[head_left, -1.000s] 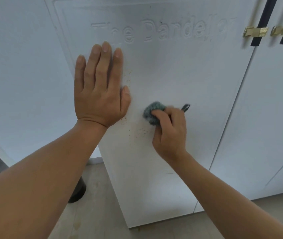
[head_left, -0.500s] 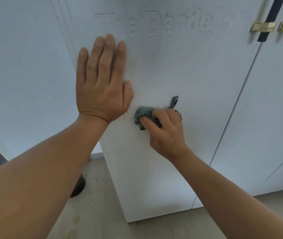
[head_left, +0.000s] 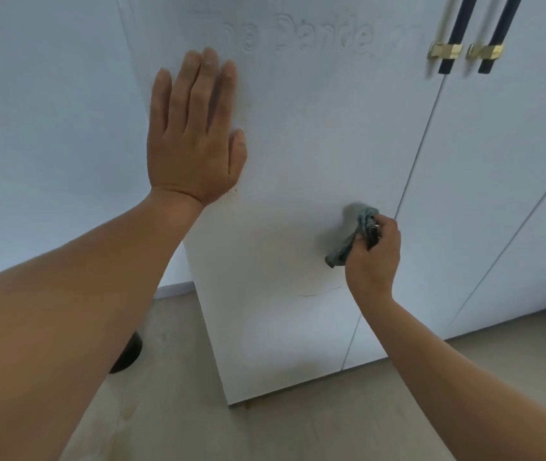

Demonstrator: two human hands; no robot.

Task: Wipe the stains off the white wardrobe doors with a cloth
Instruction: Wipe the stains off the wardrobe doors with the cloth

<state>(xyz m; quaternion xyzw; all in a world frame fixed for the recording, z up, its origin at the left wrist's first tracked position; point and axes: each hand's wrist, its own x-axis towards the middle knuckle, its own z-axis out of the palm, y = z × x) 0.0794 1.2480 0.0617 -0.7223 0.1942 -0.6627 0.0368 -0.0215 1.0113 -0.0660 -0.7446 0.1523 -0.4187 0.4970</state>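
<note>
A white wardrobe door [head_left: 298, 144] with raised lettering near its top fills the middle of the view. My left hand [head_left: 195, 134] lies flat on its left part, fingers straight and pointing up. A few small brown specks show beside that hand's thumb and wrist. My right hand [head_left: 373, 257] grips a bunched grey-green cloth [head_left: 351, 237] and holds it against the door near its right edge. A thin dark curved mark [head_left: 318, 292] sits on the door just below the cloth.
Black bar handles with brass mounts [head_left: 446, 49] hang at the upper right, on this door and on the neighbouring white door [head_left: 497, 194]. A white wall [head_left: 49, 128] stands to the left. A dark round object [head_left: 127, 354] sits on the beige floor [head_left: 182, 410], partly behind my left forearm.
My right hand has swept the cloth rightward across the door, away from my left hand toward the door's right edge. The left hand stays pressed flat in place.
</note>
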